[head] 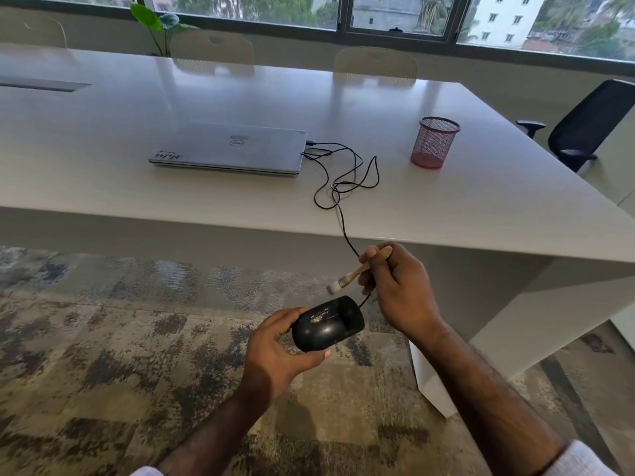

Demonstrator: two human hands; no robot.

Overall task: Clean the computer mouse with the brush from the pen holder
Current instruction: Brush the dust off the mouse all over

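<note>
My left hand (275, 352) grips a black computer mouse (328, 326) in the air in front of the table edge, over the carpet. Pale dust specks lie on the mouse's top. My right hand (395, 286) holds a small wooden-handled brush (357, 271), with its bristles a little above the mouse's front end and not touching it. The mouse's black cable (343, 187) runs up over the table edge in loose loops to a shut silver laptop (230, 147). The red mesh pen holder (434, 142) stands on the table to the right of the laptop.
The white table (481, 207) spans the view, with its edge just beyond my hands. A black office chair (584, 128) stands at the right. Two pale chairs (376, 63) and a plant (158, 22) are at the far side under the windows. Patterned carpet lies below.
</note>
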